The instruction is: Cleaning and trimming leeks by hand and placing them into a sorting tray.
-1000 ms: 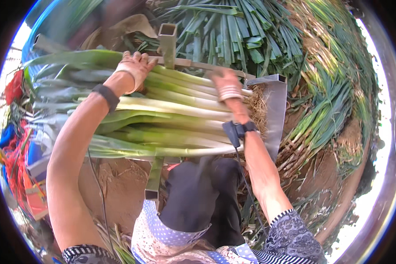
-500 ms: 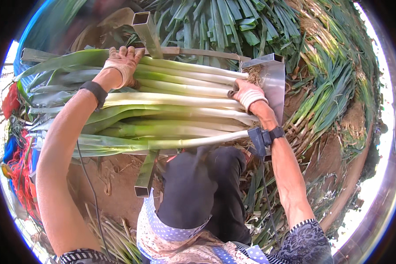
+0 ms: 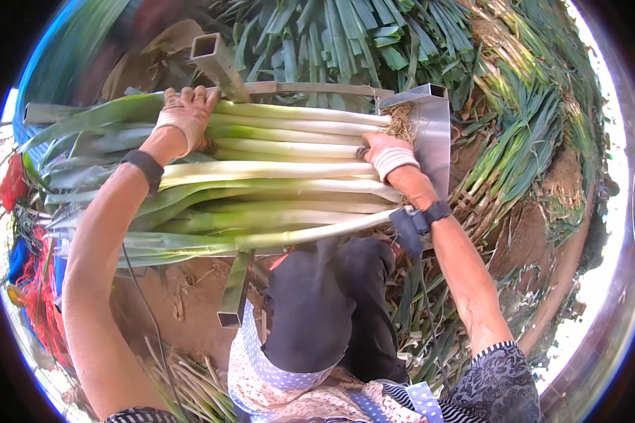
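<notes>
Several long leeks (image 3: 275, 170) lie side by side across a metal rack, white root ends to the right and green leaves to the left. My left hand (image 3: 183, 116), in a soiled pale glove, grips the far leeks where white turns to green, fingers over them and thumb on the near side. Near the root ends, my right hand (image 3: 389, 155) is closed on the white stalks; its fingers are largely hidden. Brown roots (image 3: 400, 121) show beyond it, against the metal end plate (image 3: 434, 134).
Square metal posts (image 3: 219, 65) rise at the rack's far and near sides. Cut green leek tops (image 3: 360, 35) are heaped behind it, and more leeks (image 3: 515, 155) are piled along the right. Red netting (image 3: 42, 289) lies at left. Loose thin stalks (image 3: 190, 384) are on the ground.
The rack, leeks and both hands appear slightly farther left, with the rack's left end lower in view. Both hands keep their places on the leeks.
</notes>
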A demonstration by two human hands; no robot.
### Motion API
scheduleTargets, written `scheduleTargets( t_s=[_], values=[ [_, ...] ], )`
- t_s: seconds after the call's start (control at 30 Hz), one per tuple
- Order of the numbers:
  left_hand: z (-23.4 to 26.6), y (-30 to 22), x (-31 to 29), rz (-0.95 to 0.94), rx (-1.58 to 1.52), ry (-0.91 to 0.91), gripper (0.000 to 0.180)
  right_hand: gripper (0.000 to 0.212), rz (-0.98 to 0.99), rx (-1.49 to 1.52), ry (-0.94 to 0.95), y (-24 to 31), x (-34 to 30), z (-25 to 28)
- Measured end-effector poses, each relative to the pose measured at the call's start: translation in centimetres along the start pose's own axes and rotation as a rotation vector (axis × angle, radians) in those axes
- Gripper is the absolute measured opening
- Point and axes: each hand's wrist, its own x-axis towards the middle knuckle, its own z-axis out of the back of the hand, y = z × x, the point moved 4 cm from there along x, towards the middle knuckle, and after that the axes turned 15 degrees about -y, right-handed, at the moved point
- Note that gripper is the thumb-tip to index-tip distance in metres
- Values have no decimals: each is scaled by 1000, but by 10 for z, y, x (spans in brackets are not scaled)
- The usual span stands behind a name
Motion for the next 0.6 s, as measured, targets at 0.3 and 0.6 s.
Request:
scheduleTargets(
  t_s=[0.3, 0.6],
  values=[
    [-2, 1, 2, -59, 71, -58, 99, 23, 198, -115, -20, 13, 2, -8],
    [2, -2, 7, -100, 26, -41, 93, 30, 129, -98, 5, 13, 4, -11]
  ],
)
